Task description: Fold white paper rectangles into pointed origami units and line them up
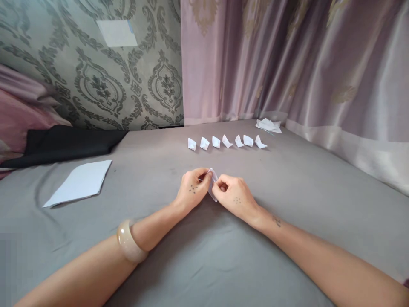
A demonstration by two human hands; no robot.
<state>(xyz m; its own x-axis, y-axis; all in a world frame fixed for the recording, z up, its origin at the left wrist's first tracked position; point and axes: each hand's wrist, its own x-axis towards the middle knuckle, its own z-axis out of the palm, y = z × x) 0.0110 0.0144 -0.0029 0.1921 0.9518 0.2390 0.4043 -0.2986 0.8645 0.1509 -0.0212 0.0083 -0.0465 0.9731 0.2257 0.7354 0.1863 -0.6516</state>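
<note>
A small folded piece of white paper [211,195] is pinched between my two hands, above the middle of the grey cloth. My left hand [192,187] is closed, with thumb and fingers gripping the paper's upper left side. On the right side of the same paper, my right hand [234,194] is closed too, its curled fingers covering part of the folds. Beyond my hands stands a row of several small folded paper boats [216,142], set side by side.
A stack of white paper sheets [79,183] lies at the left, with a black cloth [70,145] behind it. Loose folded papers [269,125] lie at the far right by the pink curtain [220,64]. Patterned wallpaper [102,85] bounds the back left.
</note>
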